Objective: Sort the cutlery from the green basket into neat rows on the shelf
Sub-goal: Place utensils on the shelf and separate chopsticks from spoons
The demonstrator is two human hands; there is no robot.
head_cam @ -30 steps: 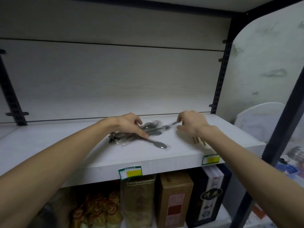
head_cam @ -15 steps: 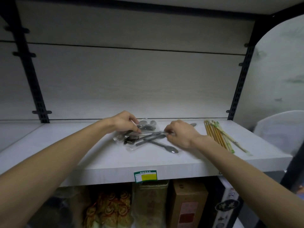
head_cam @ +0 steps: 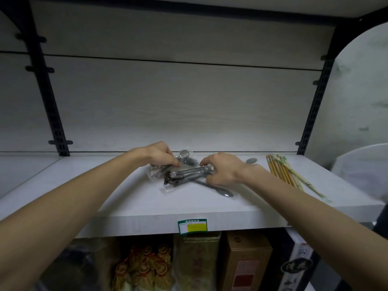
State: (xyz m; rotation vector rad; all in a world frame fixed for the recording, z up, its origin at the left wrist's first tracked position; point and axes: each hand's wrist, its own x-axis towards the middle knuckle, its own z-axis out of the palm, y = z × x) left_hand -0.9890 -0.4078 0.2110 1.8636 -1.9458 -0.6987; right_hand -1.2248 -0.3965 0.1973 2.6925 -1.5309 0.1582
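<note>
A heap of metal spoons in clear plastic wrappers (head_cam: 182, 175) lies in the middle of the white shelf (head_cam: 126, 198). My left hand (head_cam: 159, 153) is at the heap's back left, its fingers curled onto a wrapped spoon. My right hand (head_cam: 222, 169) grips the handle ends of a bundle of spoons on the heap's right side. One spoon (head_cam: 222, 191) sticks out toward the front right, and another spoon bowl (head_cam: 251, 160) shows behind my right wrist. A row of wooden and pale green chopsticks (head_cam: 283, 172) lies to the right. The green basket is not in view.
Black slotted uprights (head_cam: 52, 97) (head_cam: 312, 110) frame the shelf's back panel. A green and yellow price tag (head_cam: 192, 225) hangs on the front edge. Boxes and packaged goods (head_cam: 245, 261) stand on the shelf below. A white chair back (head_cam: 363, 164) is at the far right.
The view has shifted left, bringing the chopsticks into sight. My right hand has moved left onto the spoon heap and closed on a bundle; my left hand has stayed on the heap.
</note>
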